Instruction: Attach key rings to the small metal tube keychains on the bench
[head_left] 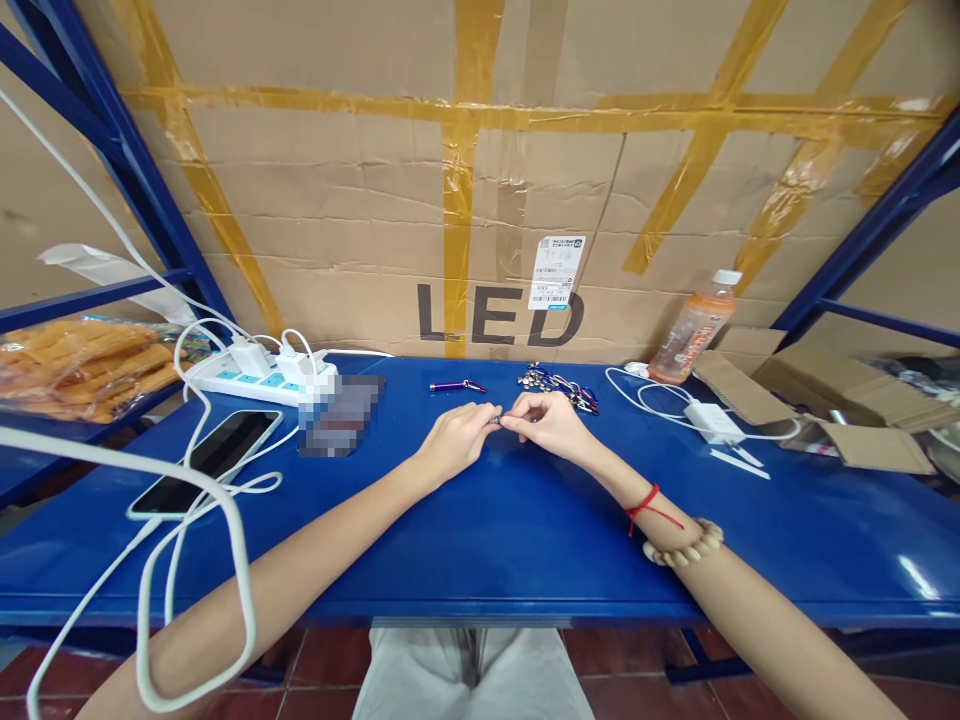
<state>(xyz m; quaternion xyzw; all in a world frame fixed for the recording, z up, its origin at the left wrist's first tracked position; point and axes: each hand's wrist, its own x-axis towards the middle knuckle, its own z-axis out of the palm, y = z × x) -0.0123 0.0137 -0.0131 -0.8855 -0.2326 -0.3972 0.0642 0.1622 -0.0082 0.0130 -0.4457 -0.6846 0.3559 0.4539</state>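
Meeting at the middle of the blue desk (525,540), both forearms reach forward from the near edge with the wrists low over the top.

Left hand (452,440): fingers curled, thumb and forefinger pinched on a small metal piece (496,420).
Right hand (551,422): same pinch from the other side, fingertips touching the left's.
Each grip is clenched on the small metal piece, which sits between the two hands just above the desk, at centre.
The right wrist carries a red string (646,503) and a bead bracelet (686,548).

Writing: big black letters "LED" on the cardboard wall (337,250) behind the desk. A white shipping label (556,272) with a barcode sits just above the "D", its print too small to read. The orange bottle (694,328) at right rear has a label, illegible.

Nearby: a purple pen-like item (457,386) lies beyond the left hand, and a heap of metal clips (559,385) just beyond the right hand. A power strip (247,378) and a phone (210,458) are at left, a white charger (712,420) and an open carton (825,400) at right.

Hard to make out: the piece's shape is mostly covered by fingertips. A pixelated patch (341,415) hides something beside the power strip. Both elbows are cut off by the bottom edge.
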